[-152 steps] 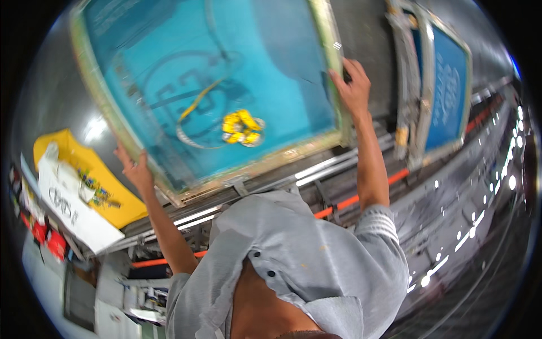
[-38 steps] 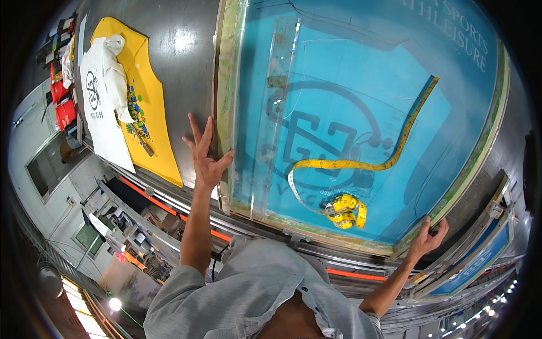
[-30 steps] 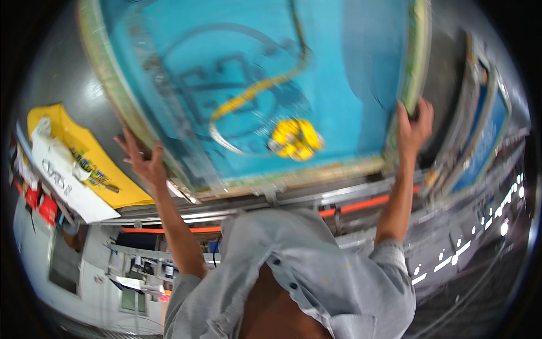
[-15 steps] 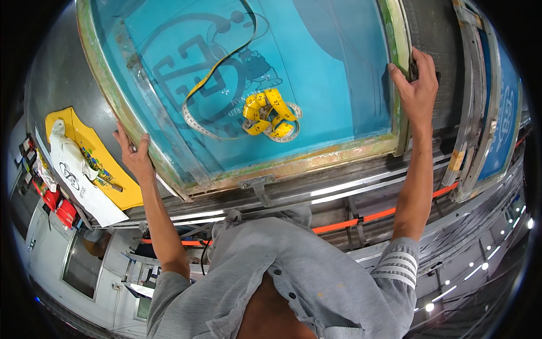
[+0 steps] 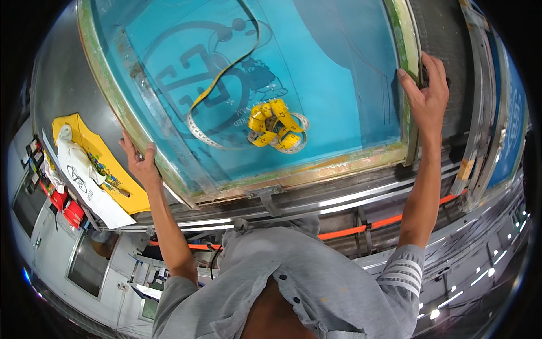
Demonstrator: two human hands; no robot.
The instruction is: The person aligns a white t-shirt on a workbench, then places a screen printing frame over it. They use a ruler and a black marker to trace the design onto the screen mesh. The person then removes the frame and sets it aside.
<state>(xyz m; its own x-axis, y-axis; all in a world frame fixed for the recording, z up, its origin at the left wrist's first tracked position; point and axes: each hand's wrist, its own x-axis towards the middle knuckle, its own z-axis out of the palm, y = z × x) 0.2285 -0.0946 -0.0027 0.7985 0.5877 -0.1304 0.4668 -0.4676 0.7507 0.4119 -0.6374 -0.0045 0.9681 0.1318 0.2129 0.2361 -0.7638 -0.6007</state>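
Observation:
A large screen-printing frame (image 5: pixel 316 172) with paint-stained bars lies before me, its blue mesh (image 5: pixel 339 121) bearing a dark cartoon design. My left hand (image 5: pixel 144 168) grips the frame's left bar near its front corner, thumb on top and fingers along the outer side. Across from it, my right hand (image 5: pixel 430 107) holds the right bar, with the thumb on the bar and the fingers wrapped over its outer edge, partly hidden. On the mesh rests a yellow and white tape measure (image 5: pixel 276 125), bunched in loose coils, with one end trailing toward the far side.
Left of the frame, a yellow printed garment piece (image 5: pixel 135 198) and a white printed cloth (image 5: pixel 116 206) lie on the dark table (image 5: pixel 73 85). Another blue screen (image 5: pixel 511 130) stands at right. A metal bracket (image 5: pixel 268 200) sits at the front rail, above an orange strip (image 5: pixel 347 231).
The whole view has shifted slightly, so things appear a little lower and further right. Both hands keep their hold on the frame, and the tape measure stays in place on the mesh.

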